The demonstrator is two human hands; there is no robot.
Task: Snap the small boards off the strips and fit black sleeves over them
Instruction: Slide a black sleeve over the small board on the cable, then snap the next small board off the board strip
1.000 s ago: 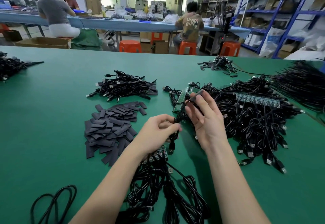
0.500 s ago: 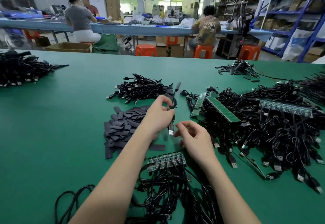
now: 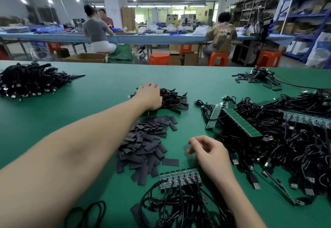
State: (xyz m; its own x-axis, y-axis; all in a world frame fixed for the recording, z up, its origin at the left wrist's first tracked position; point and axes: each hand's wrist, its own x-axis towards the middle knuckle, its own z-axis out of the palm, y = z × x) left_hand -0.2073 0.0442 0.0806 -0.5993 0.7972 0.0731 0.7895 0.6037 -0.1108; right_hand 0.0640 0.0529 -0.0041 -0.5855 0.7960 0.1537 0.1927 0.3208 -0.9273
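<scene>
Left hand (image 3: pixel 150 96) is stretched out onto the far heap of sleeved cables (image 3: pixel 172 100), fingers spread and laid over it; whether they pinch anything underneath, I cannot tell. Right hand (image 3: pixel 210 153) hovers low over the green table (image 3: pixel 53 120), fingers loosely curled and holding nothing, just beyond the strip of small boards (image 3: pixel 179 177) with its black leads trailing toward the viewer. The pile of black sleeves (image 3: pixel 146 143) lies between the two hands, one loose sleeve (image 3: pixel 170 162) just beside the right hand. Risks from here: the outstretched left forearm passes over the sleeve pile, so a low pull-back could scatter it. The strip's leads are knotted into the near cable tangle (image 3: pixel 179 208), and a hard snap could drag the whole knot along. To the right, the big bundle with longer green board strips (image 3: pixel 240 120) crowds close, so a wide swing would likely snag a plug. Open room is on the left, a broad bare stretch of green before the distant cable heap (image 3: pixel 30 82); the table's far edge is well beyond reach.
</scene>
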